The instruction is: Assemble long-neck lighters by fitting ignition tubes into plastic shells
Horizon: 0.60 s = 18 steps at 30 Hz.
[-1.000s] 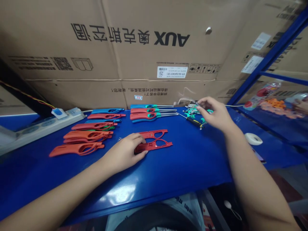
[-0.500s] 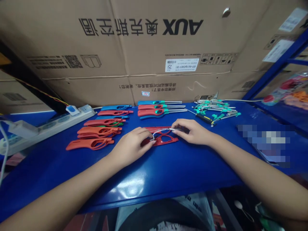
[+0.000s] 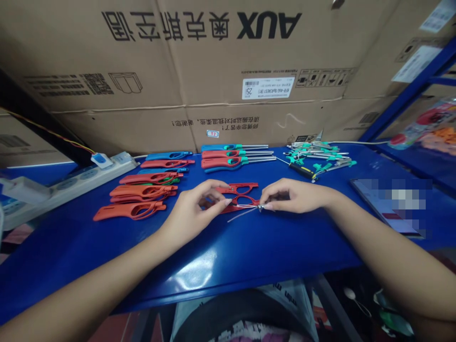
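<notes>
Between my hands stretch thin pale and dark wires (image 3: 245,205), with a slender clear tube (image 3: 239,216) hanging slanted below them. My left hand (image 3: 203,202) is closed, thumb and fingertips pinching a small dark part at the wires' left end. My right hand (image 3: 287,195) pinches a small metal piece (image 3: 261,207) at their right end; its exact kind is unclear. Just behind and under the wires lie two halves of a red lighter handle, the far half (image 3: 245,186) and the near half (image 3: 251,202), partly hidden by my left hand.
Red, orange, green and blue lighter handles (image 3: 130,210) lie at left beside a white power strip (image 3: 71,190). Lighters with metal tubes (image 3: 221,163) lie at the back. A pile of green-ended metal parts (image 3: 320,154), a screwdriver (image 3: 301,170) and a partly blurred flat device (image 3: 377,204) are at right.
The wires, earlier curved over the red halves, are now nearly straight and nearer me. My right hand has moved down and now grips the metal piece; the dark part is at my left fingertips.
</notes>
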### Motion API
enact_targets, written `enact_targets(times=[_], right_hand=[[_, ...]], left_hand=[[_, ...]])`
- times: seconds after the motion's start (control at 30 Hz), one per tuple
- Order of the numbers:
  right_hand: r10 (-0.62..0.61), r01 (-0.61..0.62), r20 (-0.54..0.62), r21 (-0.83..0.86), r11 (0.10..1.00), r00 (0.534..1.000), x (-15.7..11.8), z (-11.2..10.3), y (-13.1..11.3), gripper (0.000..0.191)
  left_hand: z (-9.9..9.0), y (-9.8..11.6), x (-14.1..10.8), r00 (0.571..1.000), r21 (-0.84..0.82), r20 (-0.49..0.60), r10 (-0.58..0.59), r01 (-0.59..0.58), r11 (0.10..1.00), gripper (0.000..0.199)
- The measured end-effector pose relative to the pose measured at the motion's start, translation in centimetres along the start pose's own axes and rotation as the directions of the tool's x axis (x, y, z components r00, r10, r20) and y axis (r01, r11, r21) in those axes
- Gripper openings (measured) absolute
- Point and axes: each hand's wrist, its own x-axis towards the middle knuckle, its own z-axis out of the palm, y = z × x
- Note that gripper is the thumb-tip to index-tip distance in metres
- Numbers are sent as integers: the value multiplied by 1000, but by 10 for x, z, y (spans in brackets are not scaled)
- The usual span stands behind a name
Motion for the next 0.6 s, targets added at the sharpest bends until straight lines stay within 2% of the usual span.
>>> enact_targets(times=[0.17,0.3,0.43,0.53,0.6], right_hand=[[48,-43,-61,79,996,997,0,1,-2,31],[60,-59,-94,16,998,994,0,-1,1,30],[12,-29,-171,-93,995,985,1,-4,8,32],[47,-62,-174,-80,995,984,2,-5,11,35],[68,-83,-167,-84,993,984,3,-5,11,34]], left_hand=[[4,-2,2,990,-169,90,-105,119,978,26],[5,-5,3,973,-181,178,-147,179,967,29],[7,-11,2,982,-70,158,-102,114,991,27],[9,-16,2,991,13,122,-49,48,999,28],[9,-16,1,994,73,107,1,-9,997,22]])
